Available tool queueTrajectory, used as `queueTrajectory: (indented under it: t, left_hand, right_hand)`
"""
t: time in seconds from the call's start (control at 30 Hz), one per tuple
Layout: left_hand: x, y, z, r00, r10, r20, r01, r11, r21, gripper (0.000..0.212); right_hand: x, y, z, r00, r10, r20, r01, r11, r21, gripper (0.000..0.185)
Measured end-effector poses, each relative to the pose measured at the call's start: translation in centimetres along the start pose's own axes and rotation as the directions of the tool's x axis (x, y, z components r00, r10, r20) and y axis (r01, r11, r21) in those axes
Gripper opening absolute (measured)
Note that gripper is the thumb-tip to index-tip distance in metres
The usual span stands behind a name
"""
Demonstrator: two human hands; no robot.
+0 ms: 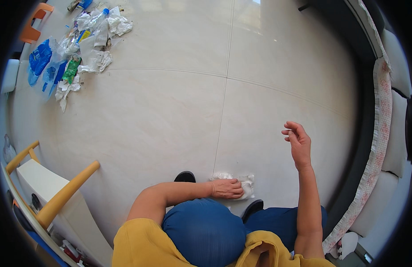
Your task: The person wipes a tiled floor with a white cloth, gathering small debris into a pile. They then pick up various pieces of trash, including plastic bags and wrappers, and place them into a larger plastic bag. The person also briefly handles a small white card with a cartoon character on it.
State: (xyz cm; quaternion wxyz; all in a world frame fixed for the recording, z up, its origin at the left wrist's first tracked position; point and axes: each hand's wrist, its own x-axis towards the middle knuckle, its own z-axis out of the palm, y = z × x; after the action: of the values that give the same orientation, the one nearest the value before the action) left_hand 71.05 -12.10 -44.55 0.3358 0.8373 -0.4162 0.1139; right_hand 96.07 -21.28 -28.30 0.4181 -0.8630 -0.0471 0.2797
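My left hand (227, 188) lies on a crumpled white tissue or cloth (248, 187) on the tiled floor, between my dark shoes; its fingers rest over the material, and whether they grip it cannot be told. My right hand (296, 138) is raised at the right, fingers curled with the thumb near them; any small thing between them is too small to tell. At the upper left lies a heap of litter: crumpled white paper (119, 25), a clear plastic bottle (98, 19) with a blue cap, a green wrapper (71, 70) and blue-printed plastic bags (40, 58).
A wooden chair frame (70, 190) and a white cabinet or box (49, 175) stand at the lower left. An orange plastic stool (30, 31) is beyond the litter. Along the right side runs a sofa with a quilted cover (381, 130).
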Motion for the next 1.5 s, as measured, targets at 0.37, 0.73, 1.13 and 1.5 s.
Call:
queueTrajectory:
  t: [0.37,0.73,1.13,1.5]
  left_hand:
    - [-10.4,-28.7,-21.8,0.245,-0.641,-0.727,0.900,-0.129,0.417,0.017]
    - [-21.6,-18.5,-29.3,0.118,-0.444,-0.888,0.990,-0.019,0.141,0.036]
    - [-27.8,23.1,-10.5,-0.577,-0.342,-0.742,0.779,-0.502,-0.375,0.038]
    - [-26.7,4.0,-12.4,-0.489,-0.379,-0.785,0.837,-0.456,-0.301,0.063]
  right_hand:
    - [-0.1,0.8,-1.1,0.997,0.071,0.033,-0.070,0.997,-0.041,0.027]
    - [1.9,0.4,2.3,0.991,0.040,0.129,-0.035,0.998,-0.045,0.028]
    - [5.0,4.1,6.5,0.946,0.064,0.318,-0.013,0.987,-0.162,0.029]
    - [7.7,6.3,12.3,0.911,0.165,0.379,-0.166,0.986,-0.031,0.025]
